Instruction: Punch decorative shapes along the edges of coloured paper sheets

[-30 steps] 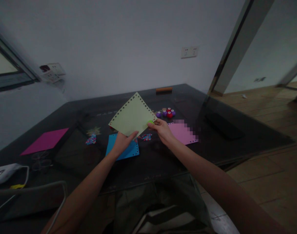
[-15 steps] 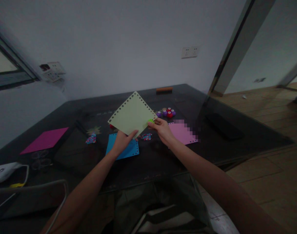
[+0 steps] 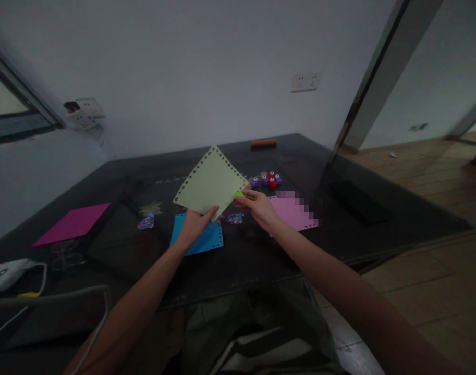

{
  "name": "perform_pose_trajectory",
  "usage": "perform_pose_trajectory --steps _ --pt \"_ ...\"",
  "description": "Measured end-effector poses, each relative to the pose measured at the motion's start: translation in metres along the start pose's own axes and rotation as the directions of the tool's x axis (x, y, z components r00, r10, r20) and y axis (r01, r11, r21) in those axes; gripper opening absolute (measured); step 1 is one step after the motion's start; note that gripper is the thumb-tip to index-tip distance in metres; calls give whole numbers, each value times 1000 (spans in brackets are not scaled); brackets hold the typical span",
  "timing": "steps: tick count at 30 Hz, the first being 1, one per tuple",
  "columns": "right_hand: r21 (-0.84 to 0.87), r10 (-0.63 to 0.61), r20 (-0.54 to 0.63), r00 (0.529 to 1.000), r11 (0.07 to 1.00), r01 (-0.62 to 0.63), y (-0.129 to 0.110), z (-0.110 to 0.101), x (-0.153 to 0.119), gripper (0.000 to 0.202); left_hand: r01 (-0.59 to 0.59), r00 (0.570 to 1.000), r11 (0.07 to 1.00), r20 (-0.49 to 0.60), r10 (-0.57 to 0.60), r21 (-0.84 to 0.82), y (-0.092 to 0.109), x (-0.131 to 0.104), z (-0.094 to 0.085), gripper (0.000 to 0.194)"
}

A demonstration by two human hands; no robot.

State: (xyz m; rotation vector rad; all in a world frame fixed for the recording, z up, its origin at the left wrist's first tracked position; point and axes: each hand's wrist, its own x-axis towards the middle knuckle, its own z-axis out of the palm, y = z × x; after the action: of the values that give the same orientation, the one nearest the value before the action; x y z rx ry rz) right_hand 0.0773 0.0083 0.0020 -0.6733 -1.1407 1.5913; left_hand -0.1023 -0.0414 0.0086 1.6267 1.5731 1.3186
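A pale yellow-green sheet (image 3: pixel 210 182) with small holes punched along its upper edges is raised over the table. My left hand (image 3: pixel 197 226) pinches its lower corner, thumb on top. At the sheet's right corner, my right hand (image 3: pixel 257 205) grips a small bright green punch (image 3: pixel 239 195), which touches the sheet's edge. Beneath my left hand lies a blue sheet (image 3: pixel 206 242) with holes along its edges. A pink sheet (image 3: pixel 290 212), also punched, rests beside my right wrist. Between my hands, a small heap of colourful paper bits (image 3: pixel 235 219) sits on the table.
Purple and red punches (image 3: pixel 269 180) cluster behind my right hand. Another colourful heap (image 3: pixel 146 222) and a magenta sheet (image 3: pixel 73 224) lie left. A black flat object (image 3: pixel 358 202) is at right, an orange-brown bar (image 3: pixel 263 142) at the back. A white device (image 3: pixel 7 276) with cable sits at the left edge.
The raised sheet has shifted slightly left and bends more along its lower side. My right hand and the green punch have moved slightly left along its right corner.
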Motion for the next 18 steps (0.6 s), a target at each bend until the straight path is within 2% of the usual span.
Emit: perform_pose_trajectory --steps 6,12,18 --pt "3 105 96 990 994 -106 -4 -1 -2 11 22 1000 1000 -20 -22 -1 3 3 -6 20" --pt "-18 238 113 965 971 -238 -6 -4 -2 30 19 999 1000 -36 -19 6 6 3 -7 17" --pt "-61 319 100 942 947 -314 -9 -3 -4 38 -18 999 999 -44 20 42 -1 5 -7 15"
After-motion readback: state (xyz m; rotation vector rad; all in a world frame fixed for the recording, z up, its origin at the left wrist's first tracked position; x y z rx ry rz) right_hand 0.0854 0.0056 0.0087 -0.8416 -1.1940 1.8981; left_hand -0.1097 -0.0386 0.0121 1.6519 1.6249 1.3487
